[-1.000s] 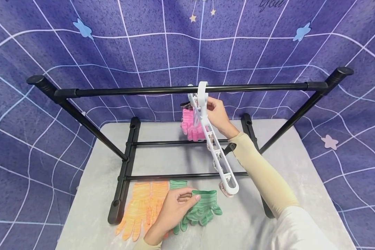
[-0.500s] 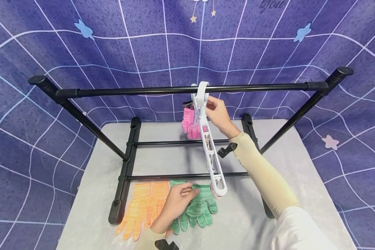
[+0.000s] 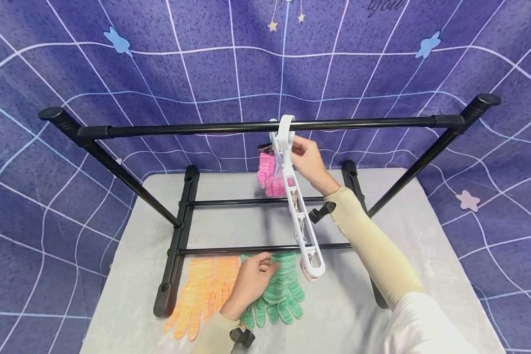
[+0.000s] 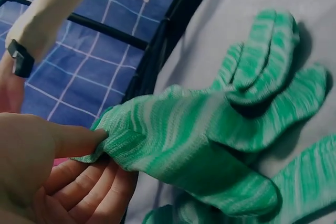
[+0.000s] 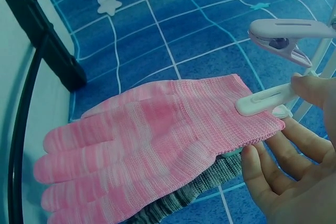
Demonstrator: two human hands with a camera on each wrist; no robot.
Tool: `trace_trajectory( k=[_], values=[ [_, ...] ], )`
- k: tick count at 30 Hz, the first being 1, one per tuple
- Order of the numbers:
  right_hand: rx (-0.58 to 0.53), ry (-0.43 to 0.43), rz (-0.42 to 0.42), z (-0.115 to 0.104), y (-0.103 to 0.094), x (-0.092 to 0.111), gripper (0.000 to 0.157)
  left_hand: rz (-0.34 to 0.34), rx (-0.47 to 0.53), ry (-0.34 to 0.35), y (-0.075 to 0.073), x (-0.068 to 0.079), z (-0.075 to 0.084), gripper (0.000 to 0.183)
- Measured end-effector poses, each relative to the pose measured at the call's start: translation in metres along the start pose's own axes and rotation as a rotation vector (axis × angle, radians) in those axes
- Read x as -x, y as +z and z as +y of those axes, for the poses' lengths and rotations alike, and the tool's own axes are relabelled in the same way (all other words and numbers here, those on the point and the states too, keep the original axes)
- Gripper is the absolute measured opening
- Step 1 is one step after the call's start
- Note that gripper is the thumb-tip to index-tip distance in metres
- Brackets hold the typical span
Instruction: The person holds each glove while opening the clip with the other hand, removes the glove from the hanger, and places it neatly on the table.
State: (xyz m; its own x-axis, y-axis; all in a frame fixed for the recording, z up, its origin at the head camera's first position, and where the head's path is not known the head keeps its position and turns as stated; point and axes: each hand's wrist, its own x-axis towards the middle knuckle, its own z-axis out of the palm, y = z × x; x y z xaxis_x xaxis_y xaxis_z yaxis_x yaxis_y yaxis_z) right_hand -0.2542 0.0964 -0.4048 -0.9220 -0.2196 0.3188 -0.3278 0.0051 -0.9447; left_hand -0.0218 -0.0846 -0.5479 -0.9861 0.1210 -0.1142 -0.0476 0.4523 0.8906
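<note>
Over the surface [image 3: 230, 223], pinching the green glove [image 4: 184, 135] by its cuff with left hand [image 3: 250, 280] fingers; gripping the clip [image 5: 266, 99] on the pink glove [image 5: 152, 140] with right hand [image 3: 309, 162] fingers, half hidden, maybe to steady it.

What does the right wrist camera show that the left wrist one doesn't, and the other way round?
Only the right wrist view: a white clip at the pink glove's cuff, the right hand's thumb on that clip, and a dark striped glove underneath.

Only the left wrist view: the left hand pinching a green glove by its cuff.

Both: grid-patterned cloth, a pale star and black rack parts.
</note>
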Motion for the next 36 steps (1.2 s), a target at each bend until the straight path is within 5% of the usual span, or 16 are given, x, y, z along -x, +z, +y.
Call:
trace_trajectory(
  k=[18, 36],
  values=[
    [-0.005, -0.015, -0.006, -0.001, 0.0, 0.001, 0.03, 0.02, -0.291, 0.083, 0.012, -0.011, -0.012, 0.033],
    [0.006, 0.001, -0.012, -0.003, 0.0, 0.001, 0.03, 0.052, -0.473, 0.071, 0.015, -0.007, -0.01, 0.043]
  ],
)
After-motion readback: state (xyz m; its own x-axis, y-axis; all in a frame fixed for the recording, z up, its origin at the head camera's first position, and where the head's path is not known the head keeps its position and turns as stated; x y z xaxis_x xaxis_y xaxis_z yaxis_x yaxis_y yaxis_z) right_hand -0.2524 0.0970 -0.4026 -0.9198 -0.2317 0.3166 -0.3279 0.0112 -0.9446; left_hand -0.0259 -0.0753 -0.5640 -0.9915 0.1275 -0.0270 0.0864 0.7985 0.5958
